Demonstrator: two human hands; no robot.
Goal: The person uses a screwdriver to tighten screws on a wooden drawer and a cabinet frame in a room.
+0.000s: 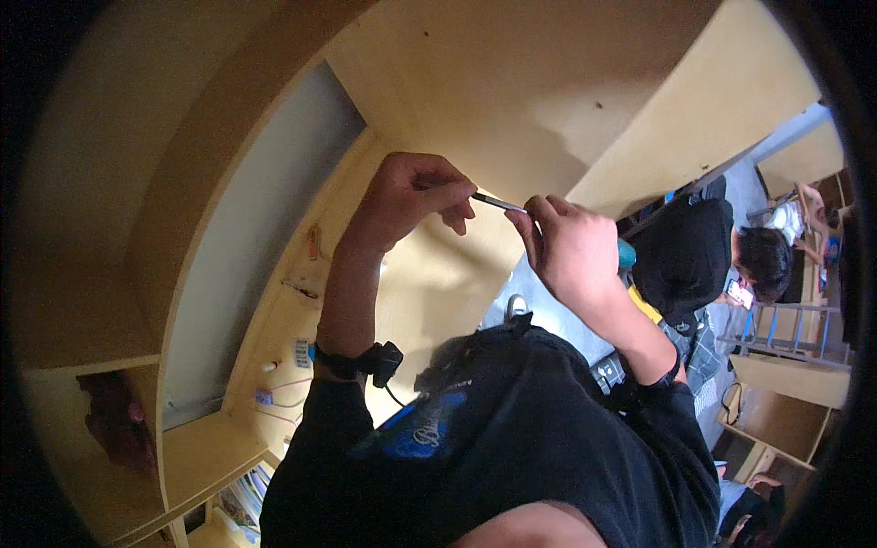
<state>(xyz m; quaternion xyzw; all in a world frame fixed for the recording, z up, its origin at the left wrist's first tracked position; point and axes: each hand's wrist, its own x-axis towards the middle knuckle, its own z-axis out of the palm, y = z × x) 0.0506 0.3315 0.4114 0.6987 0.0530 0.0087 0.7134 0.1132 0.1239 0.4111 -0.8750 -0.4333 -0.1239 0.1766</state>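
Black and grey, a slim rod [496,202] was pinched by the fingertips of the left hand [407,196] and right hand [577,245] in front of pale wooden boards [438,274], slippage being judged possible were either pinch loosened or unevenly pulled.

Pale wooden surface [411,288], small scattered items [301,289].
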